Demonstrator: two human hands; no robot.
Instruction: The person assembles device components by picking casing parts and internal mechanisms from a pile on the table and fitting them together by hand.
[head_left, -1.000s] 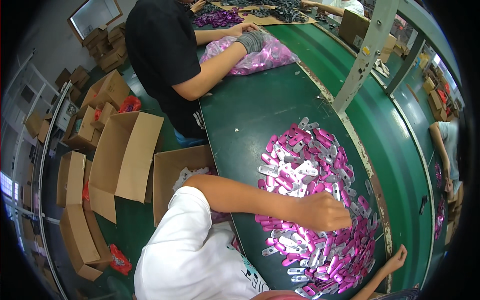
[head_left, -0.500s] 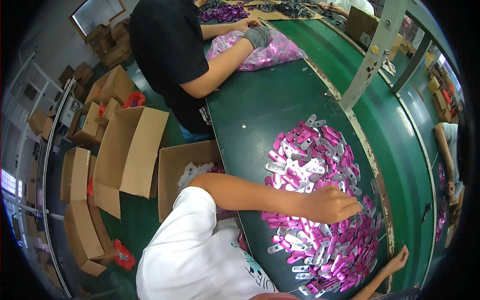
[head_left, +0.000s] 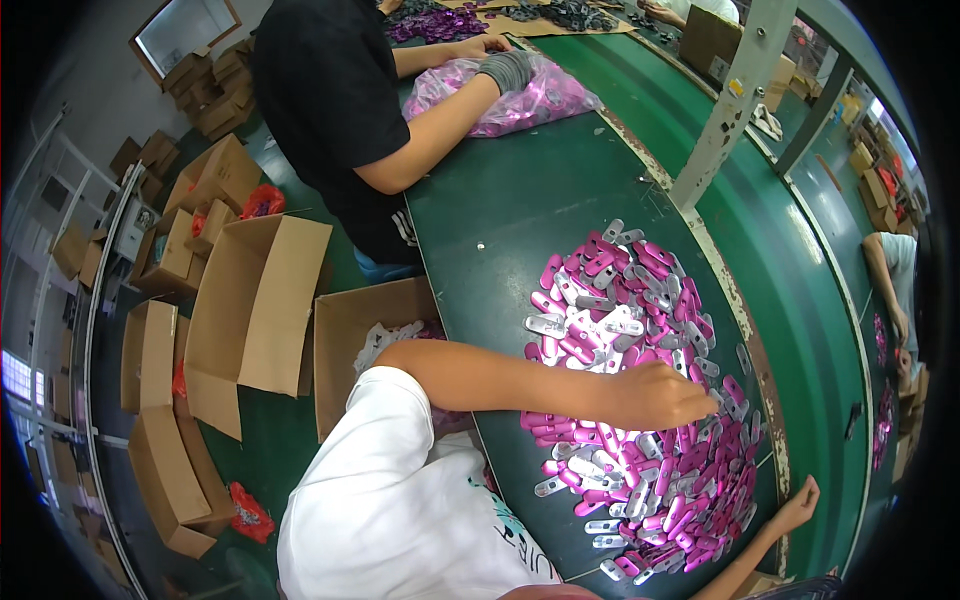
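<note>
A large pile of small oblong pieces (head_left: 690, 500), shiny pink on some faces and silver-grey on others, is spread over the green tabletop (head_left: 490, 300). My left hand (head_left: 660, 396) reaches across the middle of the pile from the left, knuckles up, fingers curled in. Whatever its fingertips hold is hidden by the hand. My right hand (head_left: 797, 504) is past the pile's lower right side, by the table's worn edge strip. Its fingers are bent together, and anything between them is too small to make out.
Across the table a person in black (head_left: 330, 120) handles a clear bag of pink pieces (head_left: 500, 100). An open carton (head_left: 335, 370) adjoins the table's left edge, near more cartons (head_left: 275, 300). A metal post (head_left: 735, 110) rises beside the green belt (head_left: 820, 400).
My left hand has shifted slightly left and up over the pile. My right hand has risen a little beside the table edge. The whole view has moved slightly.
</note>
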